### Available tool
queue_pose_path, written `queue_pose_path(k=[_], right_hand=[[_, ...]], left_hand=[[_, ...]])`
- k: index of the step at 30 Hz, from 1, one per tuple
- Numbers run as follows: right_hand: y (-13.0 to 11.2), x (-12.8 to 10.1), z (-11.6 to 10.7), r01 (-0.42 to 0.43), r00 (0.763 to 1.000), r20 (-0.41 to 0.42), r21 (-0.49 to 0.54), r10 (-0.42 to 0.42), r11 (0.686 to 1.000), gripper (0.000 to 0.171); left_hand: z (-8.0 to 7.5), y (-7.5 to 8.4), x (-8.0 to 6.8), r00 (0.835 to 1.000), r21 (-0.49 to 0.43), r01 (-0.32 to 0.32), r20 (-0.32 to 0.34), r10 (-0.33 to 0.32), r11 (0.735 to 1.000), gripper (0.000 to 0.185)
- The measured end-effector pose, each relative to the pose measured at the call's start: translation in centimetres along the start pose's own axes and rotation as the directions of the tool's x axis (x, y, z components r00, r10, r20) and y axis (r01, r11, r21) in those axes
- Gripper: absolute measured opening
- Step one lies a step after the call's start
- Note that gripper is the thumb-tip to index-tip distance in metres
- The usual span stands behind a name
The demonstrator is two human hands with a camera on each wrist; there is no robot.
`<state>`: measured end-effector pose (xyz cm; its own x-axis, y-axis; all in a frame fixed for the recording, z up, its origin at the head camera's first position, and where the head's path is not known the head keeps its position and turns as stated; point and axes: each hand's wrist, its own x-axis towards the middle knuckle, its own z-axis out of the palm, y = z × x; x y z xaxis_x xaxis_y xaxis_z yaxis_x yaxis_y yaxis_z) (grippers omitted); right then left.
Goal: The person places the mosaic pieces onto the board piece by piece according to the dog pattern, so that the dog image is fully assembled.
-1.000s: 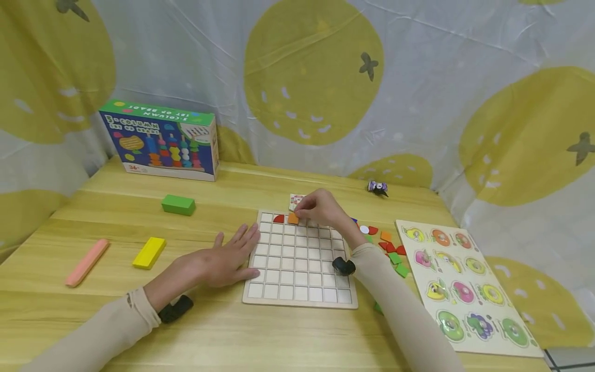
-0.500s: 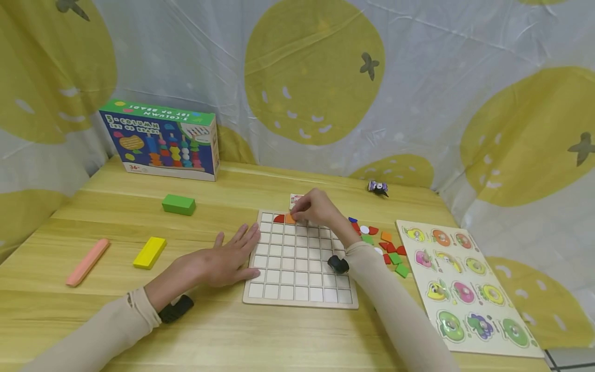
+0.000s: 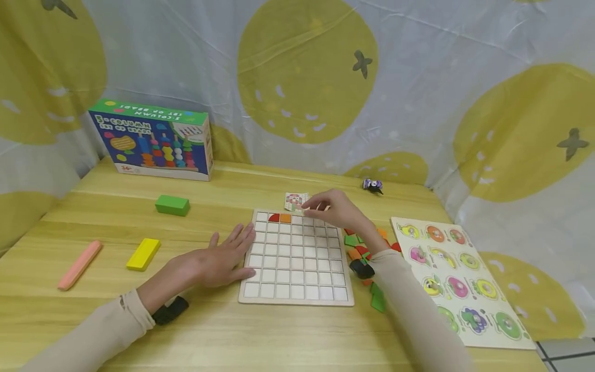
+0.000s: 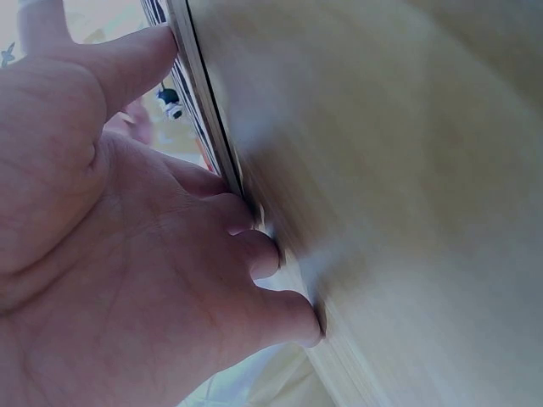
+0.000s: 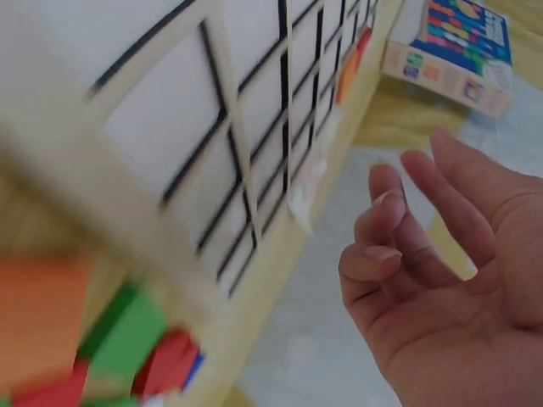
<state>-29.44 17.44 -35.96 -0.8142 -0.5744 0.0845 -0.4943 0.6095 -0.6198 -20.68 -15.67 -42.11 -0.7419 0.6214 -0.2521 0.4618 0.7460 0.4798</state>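
Note:
A pale wooden grid board (image 3: 297,264) lies in the middle of the table. In its far row sit a red rounded tile (image 3: 275,218) and, right beside it, an orange square tile (image 3: 285,218). My left hand (image 3: 220,263) rests flat with fingers spread, fingertips and thumb at the board's left edge. Over the far right part of the board hovers my right hand (image 3: 337,209), fingers loosely bent with nothing between them, as the right wrist view also shows. A small printed card (image 3: 294,200) lies just behind the board, near the right fingertips.
Loose coloured tiles (image 3: 377,298) lie right of the board, partly under the right forearm. Farther right is a fruit puzzle board (image 3: 429,266). A bead-set box (image 3: 158,147) stands back left; a green block (image 3: 172,205), yellow block (image 3: 143,254) and pink stick (image 3: 80,265) lie left.
The orange tile has slid left against the red one, and my right hand has let go of it and moved right. My left hand has stayed at the board's edge.

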Motion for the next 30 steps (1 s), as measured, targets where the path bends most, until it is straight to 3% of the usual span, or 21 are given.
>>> queue_pose_path(k=[8, 17, 23, 30], right_hand=[[1.6, -6.8, -4.1, -0.032, 0.999, -0.016, -0.004, 0.032, 0.999, 0.018], [3.7, -13.0, -5.0, -0.048, 0.999, -0.026, -0.032, 0.048, 0.998, 0.019], [5.1, -15.1, -4.3, -0.059, 0.997, -0.054, -0.041, 0.057, 0.997, 0.023], [6.4, -15.6, -3.4, -0.036, 0.998, -0.054, -0.012, 0.035, 0.999, 0.027]], left_hand=[[0.2, -0.4, 0.0, 1.0, -0.002, 0.0, -0.01, 0.0, 1.0, 0.109], [0.1, 0.0, -0.2, 1.0, -0.002, 0.007, -0.021, -0.007, 1.0, 0.107], [-0.3, 0.4, -0.4, 1.0, -0.014, -0.011, -0.011, 0.011, 1.0, 0.103], [-0.3, 0.3, -0.3, 1.0, -0.01, 0.005, -0.003, -0.005, 1.0, 0.1]])
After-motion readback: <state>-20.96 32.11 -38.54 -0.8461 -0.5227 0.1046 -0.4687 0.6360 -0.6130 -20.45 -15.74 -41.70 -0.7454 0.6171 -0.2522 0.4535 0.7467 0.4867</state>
